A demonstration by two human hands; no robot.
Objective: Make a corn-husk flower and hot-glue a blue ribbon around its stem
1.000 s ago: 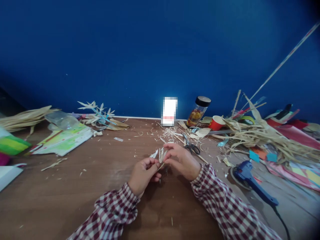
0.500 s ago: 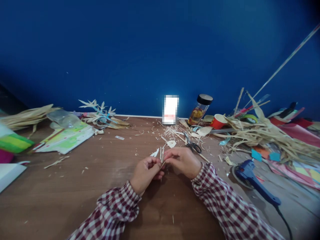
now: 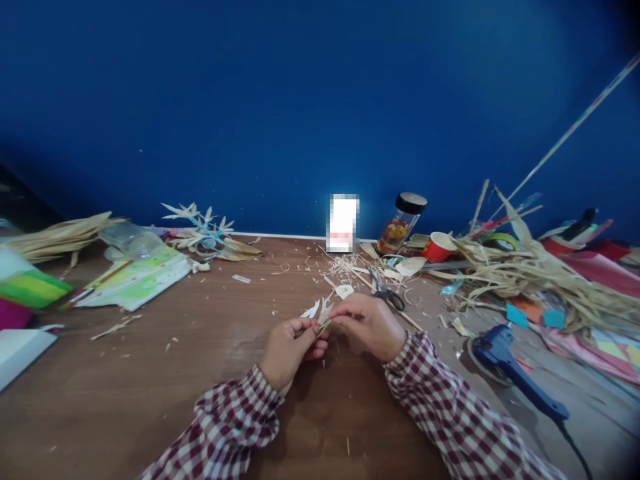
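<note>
My left hand (image 3: 291, 347) and my right hand (image 3: 369, 324) meet just above the brown wooden table (image 3: 150, 373), both in red-and-white checked sleeves. Between their fingertips they pinch a small pale husk piece (image 3: 318, 312) cut into pointed leaf shapes, on a thin stem. The left hand grips the stem from below. The right hand's fingers press on it from the right. Black scissors (image 3: 387, 293) lie just behind the right hand among straw scraps.
A blue glue gun (image 3: 505, 360) with its cord lies at the right. Behind it sit a heap of dried husk strips (image 3: 530, 273), a red cup (image 3: 438, 246) and a black-lidded jar (image 3: 401, 223). Coloured paper (image 3: 130, 280) and finished husk leaves (image 3: 200, 227) lie at the left.
The hands have stayed together on the husk piece, with small shifts of the fingers. The view has drifted slightly.
</note>
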